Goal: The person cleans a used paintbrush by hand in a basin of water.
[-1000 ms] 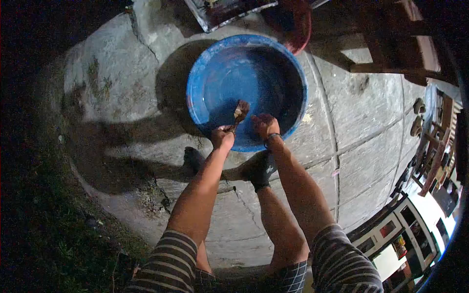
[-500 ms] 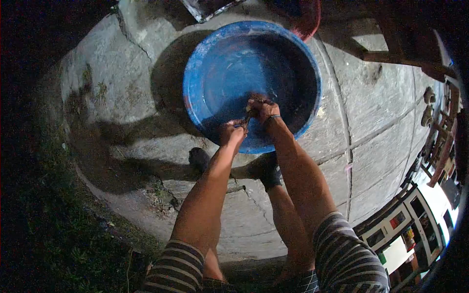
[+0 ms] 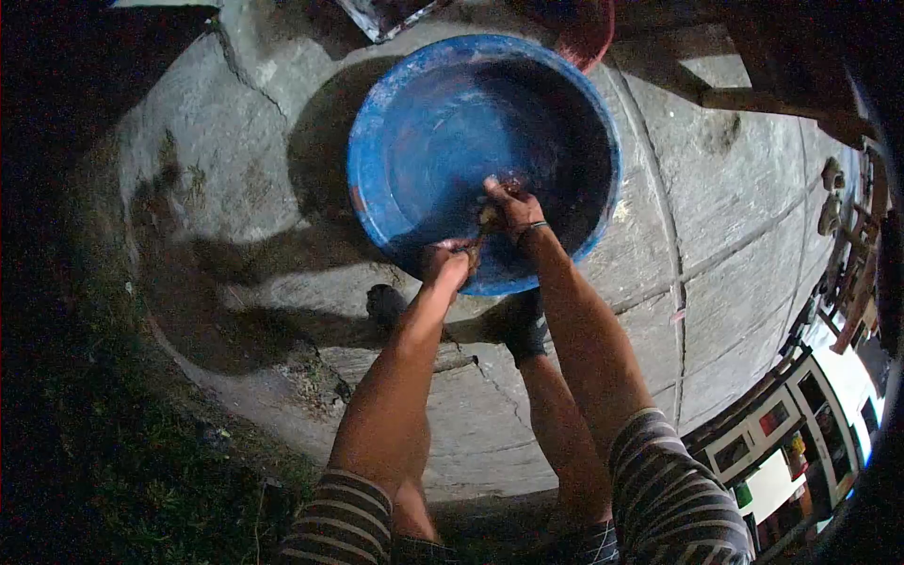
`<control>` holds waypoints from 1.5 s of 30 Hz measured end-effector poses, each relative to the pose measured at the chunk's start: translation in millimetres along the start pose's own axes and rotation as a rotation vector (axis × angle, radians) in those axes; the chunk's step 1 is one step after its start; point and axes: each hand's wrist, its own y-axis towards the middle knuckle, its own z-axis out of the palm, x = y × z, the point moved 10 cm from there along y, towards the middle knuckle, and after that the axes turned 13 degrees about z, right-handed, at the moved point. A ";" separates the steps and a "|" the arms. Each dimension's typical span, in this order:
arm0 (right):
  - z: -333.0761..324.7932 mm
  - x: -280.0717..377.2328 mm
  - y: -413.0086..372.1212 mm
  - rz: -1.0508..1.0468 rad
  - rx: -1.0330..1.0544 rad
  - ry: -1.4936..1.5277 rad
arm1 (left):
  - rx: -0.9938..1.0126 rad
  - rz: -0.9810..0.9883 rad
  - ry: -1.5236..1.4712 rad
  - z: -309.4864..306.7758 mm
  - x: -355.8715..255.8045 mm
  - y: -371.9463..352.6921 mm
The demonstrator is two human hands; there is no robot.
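Note:
A large round blue basin (image 3: pixel 365 193) sits on the concrete in front of my feet. Over its near side my left hand (image 3: pixel 446 263) is closed on one end of a small brownish, limp-looking piece (image 3: pixel 485 226); its kind is too blurred to make out. My right hand (image 3: pixel 516 209), with a band at the wrist, grips the same piece higher up and farther right. Both hands are inside the rim, close together. My fingers cover much of the piece, and shadow darkens the right side of the basin.
Cracked concrete (image 3: pixel 254 122) surrounds the basin, with grass (image 3: pixel 160 461) at the lower left. A red item (image 3: pixel 586 42) and a pale-edged tray-like object (image 3: pixel 381 28) stand beyond the basin. Wooden beams (image 3: pixel 753 102) are at upper right, a cabinet (image 3: pixel 772 419) at lower right.
My right hand has turned a little and its thumb now points up and away. My left hand has shifted slightly down. Both still grip the brownish piece.

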 end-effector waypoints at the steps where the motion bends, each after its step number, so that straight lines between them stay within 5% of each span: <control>1: 2.8 -1.2 3.5 -0.019 0.030 0.034 | -0.019 -0.005 -0.066 -1.6 -1.2 -3.2; 3: 7.7 1.2 6.1 -0.054 0.087 0.096 | 0.002 -0.030 0.071 1.6 -7.4 -3.6; 6: 6.3 43.1 -8.4 -0.497 -0.362 -0.907 | 0.013 -0.053 0.078 8.0 -15.6 -7.8; 11: -26.7 26.3 26.0 -0.156 -0.550 -1.006 | 0.007 -0.095 -0.074 18.9 -17.3 -16.6; 15: -46.4 -6.0 23.2 0.274 -0.368 -0.144 | 0.066 -0.024 -0.015 13.4 4.9 2.9; 18: -49.7 -32.0 75.0 -0.050 -0.313 -0.237 | 0.037 -0.068 0.187 4.5 8.4 12.6; 20: -4.9 9.2 0.6 0.022 -0.110 -0.119 | 0.019 -0.033 -0.016 11.9 36.1 24.9; 21: 3.1 14.4 -5.1 0.032 -0.057 -0.064 | 0.008 -0.014 -0.116 10.4 42.9 29.1; 22: 7.5 13.6 -2.9 0.050 -0.009 0.012 | -0.001 -0.032 0.057 18.7 -13.6 -0.6; 24: 13.6 14.1 -3.0 0.103 0.073 0.190 | 0.112 -0.154 -0.240 36.4 3.1 1.2; 26: 19.7 17.0 -7.1 0.183 0.167 0.405 | 0.057 -0.073 0.022 35.4 -4.6 -11.0; 30: 31.8 4.2 -39.0 0.344 0.281 0.695 | -0.096 0.052 -0.096 26.9 -12.0 -2.6; 33: 10.9 -20.4 -26.3 -0.016 0.079 0.035 | -0.193 0.229 0.579 23.4 -78.5 -24.6; 35: 12.9 0.6 -45.7 -0.194 0.052 0.121 | -0.128 0.408 0.685 25.3 -88.0 -28.5; 36: 9.4 14.8 -51.9 -0.269 -0.057 -0.050 | -0.235 0.505 0.692 16.8 -82.2 -35.5; 37: 15.3 32.3 -58.7 -0.366 -0.071 -0.216 | -0.151 0.341 0.619 11.0 -107.7 -59.6; 39: 22.6 53.5 -39.8 -0.455 -0.103 -0.449 | -0.121 0.354 0.555 -13.3 -136.5 -106.5; 40: 22.7 59.1 -12.5 -0.594 -0.132 -0.808 | -0.110 0.533 0.620 -26.1 -138.3 -121.9; 41: 33.3 54.3 7.7 -0.726 -0.165 -1.169 | -0.124 0.442 0.430 -44.0 -108.3 -134.5; 42: 40.2 77.0 -15.8 -0.512 -0.377 -1.274 | -0.134 0.354 0.237 -56.1 -82.7 -147.8; 44: 35.4 74.8 33.0 -0.376 -0.108 -0.762 | -0.173 0.327 0.191 -75.7 -73.7 -172.4; 45: 19.5 71.0 38.2 -0.248 -0.178 -0.817 | -0.188 0.309 0.163 -80.6 -67.6 -183.7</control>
